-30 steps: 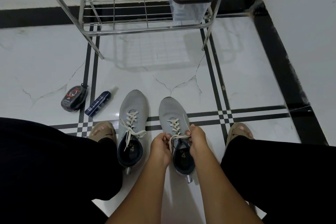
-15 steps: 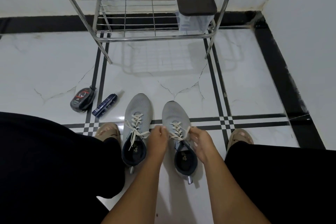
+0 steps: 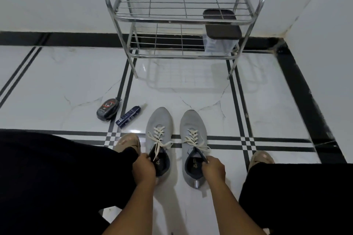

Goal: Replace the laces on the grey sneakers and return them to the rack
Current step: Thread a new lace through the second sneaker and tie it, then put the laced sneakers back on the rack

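Grey knit sneakers, pair, side by side on white marble floor (image 3: 267,101), toes toward rack (image 3: 183,19). Landmark = rack.

Change vs. frames 1.0 s and 0.5 s ago: both hands were together at the lace of the R sneaker, pulling the knot; now hands apart, one per shoe. L hand (image 3: 144,168) has moved across to L sneaker (image 3: 159,135) and pinches the dark collar at its outer edge, thumb side inside the opening. R hand (image 3: 214,167) has dropped back from the bow and grips the collar of R sneaker (image 3: 191,139) at its outer edge, fingers curled over the rim. View also tilted up: more of rack visible, incl. top tier.

Sneakers: light grey mesh uppers, dark navy lining and insole w/ small gold logo, reflective tab at R heel. Cream flat laces (image 3: 193,135) criss-crossed through all visible eyelets, both shoes tied; loose ends trail over L shoe's opening. Soles flat on floor, well short of rack, in front of it.

Rack: chrome wire, two tiers seen; clear container w/ dark lid (image 3: 221,25) on lower tier, R end. Front-left of rack, on floor: round black polish tin (image 3: 108,108) and, just beside it, dark blue tube (image 3: 128,116). Person's beige slippers flank the pair.
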{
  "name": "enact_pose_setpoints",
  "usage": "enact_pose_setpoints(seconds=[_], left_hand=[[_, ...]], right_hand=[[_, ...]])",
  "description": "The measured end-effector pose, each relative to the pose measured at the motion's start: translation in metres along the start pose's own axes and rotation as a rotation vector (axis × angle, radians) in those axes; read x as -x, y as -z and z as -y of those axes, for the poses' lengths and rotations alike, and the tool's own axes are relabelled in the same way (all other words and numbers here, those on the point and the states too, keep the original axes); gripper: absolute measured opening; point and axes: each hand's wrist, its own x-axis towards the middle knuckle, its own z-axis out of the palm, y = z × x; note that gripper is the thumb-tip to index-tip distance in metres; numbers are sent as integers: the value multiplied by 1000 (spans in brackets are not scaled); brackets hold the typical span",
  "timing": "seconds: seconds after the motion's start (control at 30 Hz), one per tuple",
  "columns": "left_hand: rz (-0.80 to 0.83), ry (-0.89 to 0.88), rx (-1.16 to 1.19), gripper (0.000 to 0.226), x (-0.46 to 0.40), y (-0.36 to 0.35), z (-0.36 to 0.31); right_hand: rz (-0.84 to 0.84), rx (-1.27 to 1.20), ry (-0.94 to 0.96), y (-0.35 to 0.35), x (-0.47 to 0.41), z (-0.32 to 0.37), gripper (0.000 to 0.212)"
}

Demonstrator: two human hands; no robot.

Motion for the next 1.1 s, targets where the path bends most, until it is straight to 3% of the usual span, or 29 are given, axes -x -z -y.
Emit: enact_pose_setpoints(seconds=[0.17,0.6,0.83,1.1], left_hand=[[-51,-53,-24,17,7,-11,0],[-153,-116,-7,22,0,-2,-27],[-260,-266,14,26,31,60,-68],[-406,-496,177,25,89,180,-124]], right_hand=[[-92,-141,85,-7,-5,17,23],[-300,57,166,1,-15,43,26],[-368,-19,312,54,29,77,30],[-492,-160,583,139,118,137,40]])
